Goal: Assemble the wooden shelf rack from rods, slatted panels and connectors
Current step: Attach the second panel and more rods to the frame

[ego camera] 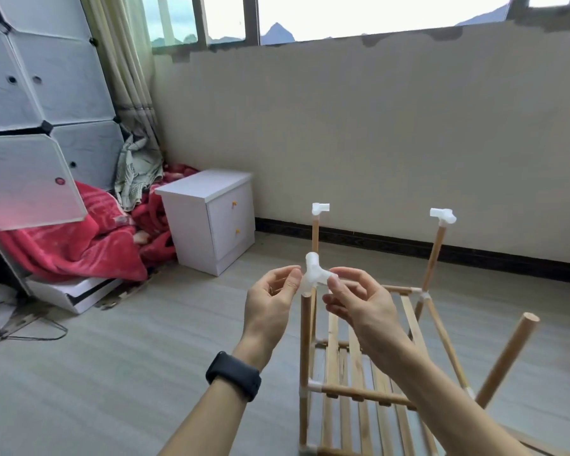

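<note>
Item: connector (pixel 315 274), pinched by the fingers of your left hand (pixel 270 301) and right hand (pixel 356 301) atop the near rod (pixel 305 340); risk: a skewed push could jam it or sway the rack (pixel 359 394).

The rack (pixel 305 340) runs off the bottom edge; the right forearm (pixel 448 390) hides some slats (pixel 332 334)

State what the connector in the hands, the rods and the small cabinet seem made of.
Connector: looks like plastic, milky white, slightly translucent, smoothly moulded. Rods: wood, pale tan, matt, with a bare cut end on one. Cabinet: probably laminated board, flat smooth white faces, its core hidden.
</note>
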